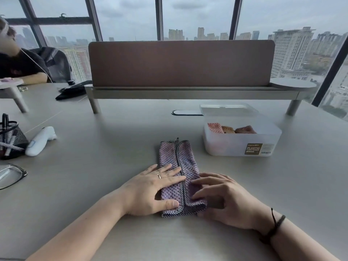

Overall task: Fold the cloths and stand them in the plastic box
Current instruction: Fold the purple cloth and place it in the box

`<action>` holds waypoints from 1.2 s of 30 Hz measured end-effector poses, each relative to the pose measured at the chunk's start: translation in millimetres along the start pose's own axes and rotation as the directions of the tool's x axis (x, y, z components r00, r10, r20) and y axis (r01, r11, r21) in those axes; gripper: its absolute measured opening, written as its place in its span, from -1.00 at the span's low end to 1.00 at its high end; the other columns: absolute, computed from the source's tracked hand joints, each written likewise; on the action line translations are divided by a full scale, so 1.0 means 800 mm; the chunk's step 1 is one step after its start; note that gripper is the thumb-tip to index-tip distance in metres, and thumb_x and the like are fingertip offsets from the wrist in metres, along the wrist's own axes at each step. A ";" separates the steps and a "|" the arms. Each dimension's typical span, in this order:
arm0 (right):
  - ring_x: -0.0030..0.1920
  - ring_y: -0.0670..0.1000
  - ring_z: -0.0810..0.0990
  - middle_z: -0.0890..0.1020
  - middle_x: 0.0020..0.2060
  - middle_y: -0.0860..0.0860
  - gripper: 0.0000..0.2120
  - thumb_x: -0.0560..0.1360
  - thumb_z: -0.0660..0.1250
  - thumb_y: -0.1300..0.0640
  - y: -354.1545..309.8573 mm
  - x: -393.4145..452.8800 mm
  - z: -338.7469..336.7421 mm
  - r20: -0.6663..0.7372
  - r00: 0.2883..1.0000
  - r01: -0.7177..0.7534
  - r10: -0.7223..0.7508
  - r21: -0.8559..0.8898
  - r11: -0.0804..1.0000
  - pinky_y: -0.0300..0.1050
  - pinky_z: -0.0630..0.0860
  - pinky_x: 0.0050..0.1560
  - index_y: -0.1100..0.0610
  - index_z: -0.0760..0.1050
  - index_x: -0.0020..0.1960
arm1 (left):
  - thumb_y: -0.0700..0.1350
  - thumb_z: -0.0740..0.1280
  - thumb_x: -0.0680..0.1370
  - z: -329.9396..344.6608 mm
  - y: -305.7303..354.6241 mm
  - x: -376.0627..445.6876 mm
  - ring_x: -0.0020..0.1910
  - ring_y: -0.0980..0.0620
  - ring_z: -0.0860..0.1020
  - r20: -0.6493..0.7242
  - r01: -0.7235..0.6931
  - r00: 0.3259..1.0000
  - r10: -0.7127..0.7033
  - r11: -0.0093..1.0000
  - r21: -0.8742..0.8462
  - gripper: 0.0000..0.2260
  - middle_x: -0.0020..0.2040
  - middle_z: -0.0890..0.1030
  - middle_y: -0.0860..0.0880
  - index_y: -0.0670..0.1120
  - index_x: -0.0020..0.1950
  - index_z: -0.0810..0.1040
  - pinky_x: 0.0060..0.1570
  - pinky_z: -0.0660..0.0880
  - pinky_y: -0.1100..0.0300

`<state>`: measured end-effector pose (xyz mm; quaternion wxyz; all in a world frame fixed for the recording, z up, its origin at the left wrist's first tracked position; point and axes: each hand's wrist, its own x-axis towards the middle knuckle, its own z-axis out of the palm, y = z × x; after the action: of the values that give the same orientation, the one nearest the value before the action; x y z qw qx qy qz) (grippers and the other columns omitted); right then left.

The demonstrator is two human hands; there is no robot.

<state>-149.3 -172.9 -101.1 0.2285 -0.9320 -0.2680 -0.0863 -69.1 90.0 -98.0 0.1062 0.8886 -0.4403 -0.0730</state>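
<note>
A brown label on the front wall of the plastic box [241, 146], right of centre in the frame, reads "PLASTIC CONTAINER"; the smaller print above it and beside the barcode is too fine to read. Inside the box, three folded cloths [231, 129] stand side by side: one pink, one tan, one dusty rose. The box lid [226, 108] leans behind it.

One purple cloth [178, 162], with a dark stitched edge, lies on the desk [94, 166] at lower centre, folded into a long strip with its two side flaps meeting along the middle. It is to the lower left of the box, apart from it.

Both hands rest on the near end of this cloth. The left hand [150, 189] lies flat with fingers spread open, pressing the left flap; it wears a ring. The right hand [224, 198] has its fingers curled, tips touching the right flap; whether it pinches the fabric cannot be told. A dark cord circles the right wrist.

At the left edge of the frame sit one mesh pen holder [11, 140], one white handheld device [40, 141] and one pair of glasses [11, 175].
</note>
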 end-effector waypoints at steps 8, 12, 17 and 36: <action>-0.09 -0.16 0.55 0.65 -0.14 -0.21 -0.80 0.44 0.41 -0.15 -0.005 0.006 0.011 -0.189 0.982 0.005 0.011 0.083 0.997 -0.20 0.51 -0.02 -0.04 0.66 -0.10 | 0.41 0.43 0.32 -0.003 0.006 -0.014 0.45 0.16 0.32 -0.325 -0.158 0.945 0.032 0.915 -0.370 -0.47 0.36 0.45 0.18 0.13 0.15 0.56 0.43 0.26 0.14; -0.20 -0.11 0.52 0.59 -0.33 -0.14 -0.74 0.44 0.39 -0.20 -0.006 0.010 0.006 -0.211 0.970 -0.076 0.118 0.197 0.977 -0.20 0.48 -0.13 0.00 0.65 -0.16 | 0.32 0.57 0.21 0.004 0.011 -0.018 0.18 0.12 0.45 -0.410 -0.182 0.910 0.065 0.950 -0.255 -0.55 0.07 0.51 0.17 0.08 -0.09 0.59 0.21 0.39 0.22; -0.43 -0.15 0.21 0.30 -0.49 0.01 -0.54 0.42 0.42 -0.15 -0.002 0.017 0.012 -0.197 0.930 -0.249 0.310 0.281 0.927 -0.15 0.23 -0.42 0.23 0.41 -0.30 | 0.17 0.47 0.44 0.010 0.009 -0.010 -0.33 0.22 0.40 -0.479 -0.150 0.878 -0.013 0.942 -0.300 -0.70 -0.34 0.44 0.15 -0.04 -0.25 0.54 -0.30 0.37 0.23; -0.31 -0.01 0.51 0.52 -0.43 -0.06 -0.63 0.47 0.32 -0.24 0.001 0.063 0.019 -0.213 0.874 -0.434 0.436 0.057 0.899 -0.08 0.43 -0.30 -0.01 0.38 -0.35 | -0.03 0.46 0.51 0.012 0.003 0.015 -0.55 0.16 0.27 -0.442 0.142 0.812 -0.381 0.864 -0.484 -0.87 -0.53 0.53 -0.04 -0.05 -0.18 0.64 -0.45 0.23 0.22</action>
<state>-106.2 -143.4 -100.3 0.2736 -0.9520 -0.0250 -0.1347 -66.1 77.6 -107.2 0.4032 0.8815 -0.2376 0.0624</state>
